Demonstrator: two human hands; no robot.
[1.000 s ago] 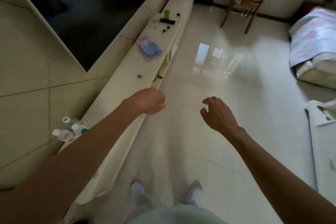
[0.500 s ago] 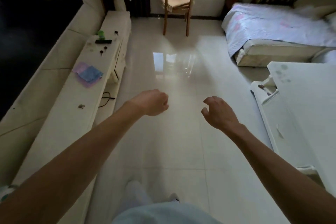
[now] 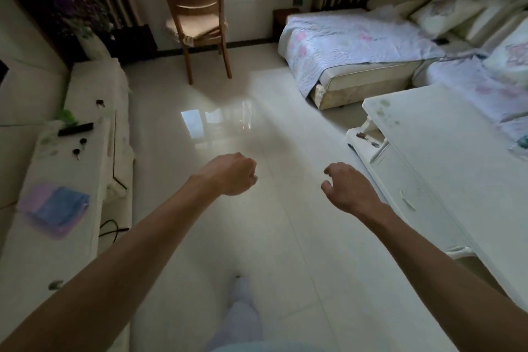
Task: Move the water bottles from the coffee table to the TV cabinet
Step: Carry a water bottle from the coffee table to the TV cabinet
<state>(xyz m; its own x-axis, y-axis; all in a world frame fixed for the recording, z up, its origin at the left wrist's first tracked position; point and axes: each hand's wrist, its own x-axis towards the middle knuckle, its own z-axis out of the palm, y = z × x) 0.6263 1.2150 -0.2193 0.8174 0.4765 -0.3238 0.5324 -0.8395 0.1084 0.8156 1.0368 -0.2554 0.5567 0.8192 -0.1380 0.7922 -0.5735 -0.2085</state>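
Note:
My left hand [image 3: 233, 176] hangs over the tiled floor with its fingers curled into a fist and holds nothing. My right hand [image 3: 350, 188] is beside it, fingers loosely bent, also holding nothing. The long white TV cabinet [image 3: 71, 168] runs along the left. The white coffee table [image 3: 443, 151] stands to the right. At the table's far right, cut by the frame edge, shows a pale thing with a teal top [image 3: 522, 142]; I cannot tell whether it is a bottle. No water bottle is plainly in view.
On the cabinet lie a pink and blue cloth [image 3: 54, 208], a black remote [image 3: 75, 128], keys [image 3: 80, 146] and a green item [image 3: 67, 117]; a cable [image 3: 111, 226] hangs off its front. A wooden chair [image 3: 197, 23] stands ahead and a quilt-covered sofa [image 3: 357, 46] far right.
The view has swung right, away from the wall. The bottles on the near end of the cabinet have left the frame and the coffee table has come in. Both hands keep their pose.

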